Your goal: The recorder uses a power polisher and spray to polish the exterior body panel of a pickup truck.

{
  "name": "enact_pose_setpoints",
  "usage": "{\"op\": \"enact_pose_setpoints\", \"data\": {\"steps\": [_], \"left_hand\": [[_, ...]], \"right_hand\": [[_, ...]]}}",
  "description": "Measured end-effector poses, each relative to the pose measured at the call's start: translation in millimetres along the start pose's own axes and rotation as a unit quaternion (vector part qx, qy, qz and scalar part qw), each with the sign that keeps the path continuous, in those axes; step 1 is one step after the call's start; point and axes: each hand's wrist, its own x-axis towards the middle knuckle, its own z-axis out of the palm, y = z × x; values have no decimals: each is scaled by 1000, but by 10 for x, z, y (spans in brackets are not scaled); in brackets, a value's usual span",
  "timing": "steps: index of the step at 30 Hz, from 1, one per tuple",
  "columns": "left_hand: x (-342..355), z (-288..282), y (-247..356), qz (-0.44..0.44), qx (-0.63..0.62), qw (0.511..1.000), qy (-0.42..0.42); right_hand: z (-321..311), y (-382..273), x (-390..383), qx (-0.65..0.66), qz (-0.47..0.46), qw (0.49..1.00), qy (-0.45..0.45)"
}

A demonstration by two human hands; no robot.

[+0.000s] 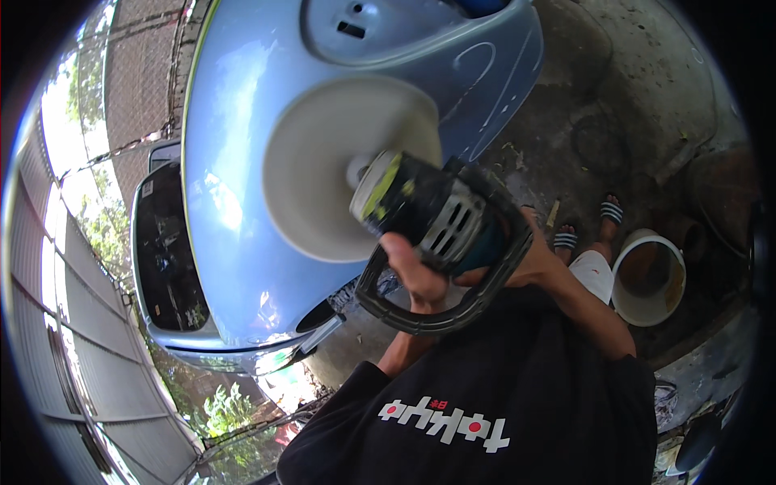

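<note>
A handheld power polisher [453, 214] with a dark body, green-yellow trim and a black loop handle is in both my hands. My left hand [415, 273] is closed on the tool near its front, inside the loop, thumb against the body. Behind the body, my right hand [529, 257] grips the rear part; most of its fingers are hidden. The large round off-white pad [311, 194] is smeared by motion. It lies over a glossy light-blue car body panel [234, 153]; whether pad and paint touch I cannot tell.
A whitish bucket [649, 279] with brownish contents stands on the stained concrete floor [598, 105] at right. Feet in striped slides [612, 212] are beside it. A dark window [168, 250] is at the panel's left; corrugated sheeting [89, 323] and plants lie beyond.
</note>
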Motion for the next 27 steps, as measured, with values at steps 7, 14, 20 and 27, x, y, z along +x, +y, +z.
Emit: {"op": "enact_pose_setpoints", "data": {"steps": [7,14,20,27], "left_hand": [[-305,-1004,75,-7,5,994,113],[-626,-1364,-199,52,74,995,49],[-736,-1173,-468,-107,-105,983,109],[-591,-819,-518,-117,-122,978,121]], "right_hand": [[801,99,196,-179,-76,979,-53],[976,339,115,-222,-72,966,-109],[726,422,-120,-252,-19,962,-104],[502,341,-148,-283,-30,956,-72]]}}
